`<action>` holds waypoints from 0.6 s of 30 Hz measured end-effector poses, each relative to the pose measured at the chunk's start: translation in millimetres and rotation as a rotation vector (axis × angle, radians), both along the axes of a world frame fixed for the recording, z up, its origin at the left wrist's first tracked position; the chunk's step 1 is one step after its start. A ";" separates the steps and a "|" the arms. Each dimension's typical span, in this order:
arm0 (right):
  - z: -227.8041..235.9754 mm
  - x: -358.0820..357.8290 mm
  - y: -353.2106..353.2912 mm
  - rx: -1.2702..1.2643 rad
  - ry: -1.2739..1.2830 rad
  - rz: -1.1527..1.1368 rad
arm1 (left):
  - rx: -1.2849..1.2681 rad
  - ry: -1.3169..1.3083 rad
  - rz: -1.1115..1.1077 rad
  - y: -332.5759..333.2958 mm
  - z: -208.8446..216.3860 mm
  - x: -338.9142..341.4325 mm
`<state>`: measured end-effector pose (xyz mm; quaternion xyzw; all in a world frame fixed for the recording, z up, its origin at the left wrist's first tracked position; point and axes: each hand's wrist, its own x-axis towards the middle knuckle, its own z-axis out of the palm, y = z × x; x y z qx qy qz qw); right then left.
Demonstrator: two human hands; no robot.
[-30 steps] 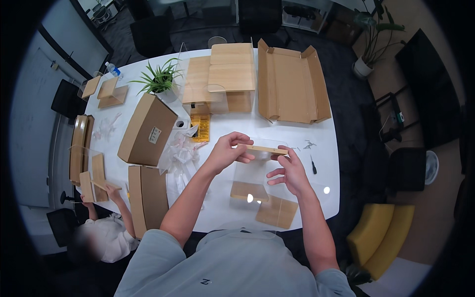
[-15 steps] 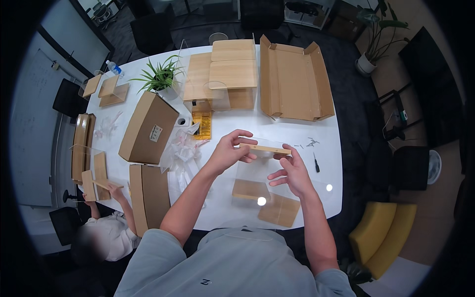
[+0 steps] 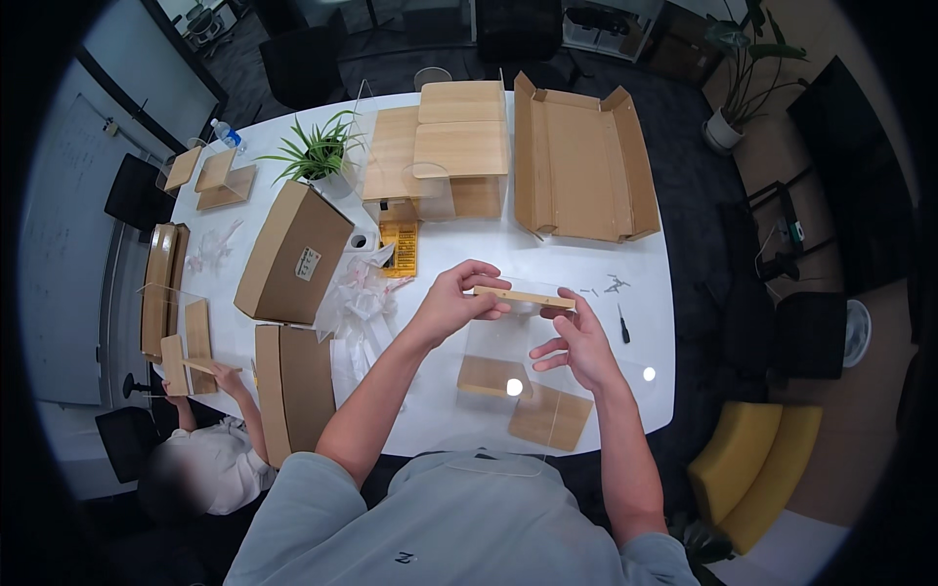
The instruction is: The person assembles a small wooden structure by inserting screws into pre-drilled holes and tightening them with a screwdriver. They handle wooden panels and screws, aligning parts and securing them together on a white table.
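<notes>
Above the white table [image 3: 640, 337], a narrow wooden board [image 3: 528, 297] is held almost level, its thin edge turned up toward me. My left hand [image 3: 457, 305] closes on the board's left end between thumb and fingers. At the opposite end, my right hand [image 3: 578, 342] pinches it with thumb and forefinger, the other fingers loose. Beneath my hands lie a clear plastic panel [image 3: 496, 337] and a light wooden panel [image 3: 552, 415]. A screwdriver [image 3: 623, 324] with a dark handle and several small screws [image 3: 614, 284] rest to the right.
An open cardboard box [image 3: 586, 161] and a wood-and-clear-plastic shelf unit [image 3: 459, 146] stand at the back. More boxes [image 3: 293, 254], plastic wrapping [image 3: 362, 303], a yellow tool case [image 3: 401, 249] and a potted plant [image 3: 318, 151] fill the left. A co-worker [image 3: 220, 459] handles boards at lower left.
</notes>
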<state>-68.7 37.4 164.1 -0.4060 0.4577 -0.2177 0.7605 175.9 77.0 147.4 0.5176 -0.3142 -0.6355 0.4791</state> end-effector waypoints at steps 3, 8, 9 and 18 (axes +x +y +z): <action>0.2 -0.2 0.7 0.001 0.000 -0.002 | 0.013 -0.009 0.003 -0.4 2.7 -1.2; 0.0 -2.8 -0.5 0.005 -0.011 0.013 | 0.023 -0.011 0.002 -1.0 4.2 -2.8; 0.6 -3.4 -0.9 0.009 -0.012 0.019 | 0.023 -0.012 0.001 -0.9 4.4 -3.0; -2.1 -2.9 -0.2 0.012 -0.033 0.024 | 0.014 -0.015 0.025 1.9 4.7 -0.7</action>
